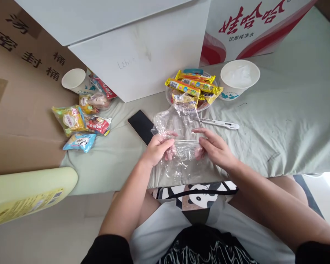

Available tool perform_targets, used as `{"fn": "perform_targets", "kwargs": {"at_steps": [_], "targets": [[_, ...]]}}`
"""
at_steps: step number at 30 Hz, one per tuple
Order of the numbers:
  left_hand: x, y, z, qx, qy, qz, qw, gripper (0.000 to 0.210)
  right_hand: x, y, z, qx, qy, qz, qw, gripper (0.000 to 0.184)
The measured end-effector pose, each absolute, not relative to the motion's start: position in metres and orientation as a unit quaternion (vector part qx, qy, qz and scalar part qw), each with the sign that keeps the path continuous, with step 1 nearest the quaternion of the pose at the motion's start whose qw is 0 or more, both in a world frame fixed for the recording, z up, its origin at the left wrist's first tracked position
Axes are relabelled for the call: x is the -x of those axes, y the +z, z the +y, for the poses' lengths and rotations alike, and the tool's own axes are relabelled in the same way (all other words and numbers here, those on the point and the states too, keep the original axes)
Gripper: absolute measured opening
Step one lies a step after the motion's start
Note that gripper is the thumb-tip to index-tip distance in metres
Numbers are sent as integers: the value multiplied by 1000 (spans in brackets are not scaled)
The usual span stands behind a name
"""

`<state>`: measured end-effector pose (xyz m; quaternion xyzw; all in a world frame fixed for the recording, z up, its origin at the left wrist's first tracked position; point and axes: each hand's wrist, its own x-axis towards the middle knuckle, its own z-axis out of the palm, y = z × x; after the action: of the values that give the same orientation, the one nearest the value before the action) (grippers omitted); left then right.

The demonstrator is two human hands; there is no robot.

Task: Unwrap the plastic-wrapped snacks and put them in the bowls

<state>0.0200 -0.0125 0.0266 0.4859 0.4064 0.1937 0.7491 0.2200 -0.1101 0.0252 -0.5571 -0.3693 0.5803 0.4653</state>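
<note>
Between my hands a crinkled clear plastic bag (183,123) is stretched, with a band of closely stacked lines or folds across its middle. My left hand (156,151) pinches the left end of that band, thumb on top. The right end is gripped by my right hand (215,148), whose index finger sticks out above the film. The bag's far part reaches up to a clear round bowl (169,96) of yellow-wrapped snack sticks (194,87). A dark phone (141,126) lies left of the bag, partly under it. To the right is a white utility knife (222,123).
Several wrapped snacks (71,120) lie at the left beside a paper cup (74,81). Another paper cup (239,79) with clear plastic inside stands right of the bowl. White boxes (137,62) and a brown carton (22,102) border the cloth-covered surface (280,121).
</note>
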Motion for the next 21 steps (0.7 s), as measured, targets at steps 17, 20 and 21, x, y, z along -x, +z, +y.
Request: {"fn": "perform_targets", "kwargs": {"at_steps": [17,20,21], "targets": [[-10,18,-3,-642,291,337,625,36,-231,21,-107,628,421,-390,525,58],[-10,11,-3,-668,317,343,580,23,-229,22,-104,586,447,-354,576,42],[-10,10,-3,-652,340,345,583,21,-229,21,-103,565,474,-341,583,46]]}}
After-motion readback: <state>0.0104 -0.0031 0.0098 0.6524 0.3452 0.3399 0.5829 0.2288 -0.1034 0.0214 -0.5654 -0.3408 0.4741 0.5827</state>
